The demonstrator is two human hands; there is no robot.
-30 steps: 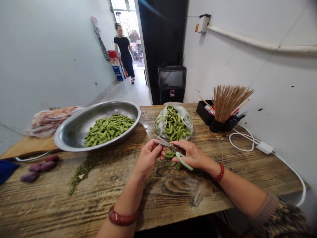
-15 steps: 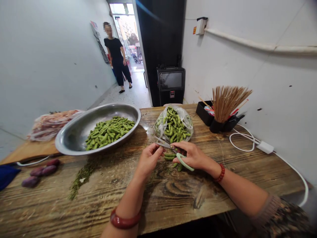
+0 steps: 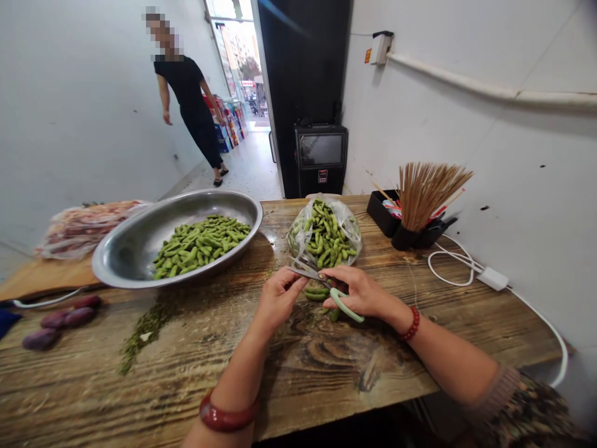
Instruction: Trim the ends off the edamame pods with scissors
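Observation:
My right hand [image 3: 362, 291] is closed round a pair of scissors [image 3: 346, 305] with pale green handles; the metal blades point left and are parted. Right at the blade tips, my left hand [image 3: 280, 297] has its thumb and fingers pinched together; what they hold is hidden behind the fingers. A few loose green soybean pods [image 3: 317, 294] lie on the wood beneath my hands. Just beyond them sits a clear plastic bag [image 3: 355, 231] filled with more pods. To the left, a wide steel basin [image 3: 125, 249] contains a heap of pods [image 3: 200, 246].
Trimmed scraps [image 3: 147, 330] and several purple, plum-like fruits [image 3: 77, 317] lie at left, near bagged meat [image 3: 88, 227]. A black holder with skewers [image 3: 426, 198] and a white cable [image 3: 494, 279] are on the right. A person in black [image 3: 191, 93] walks beyond the table [image 3: 298, 386].
The person in black has come nearer and moved left. The view has shifted slightly. My hands and the scissors keep nearly the same pose.

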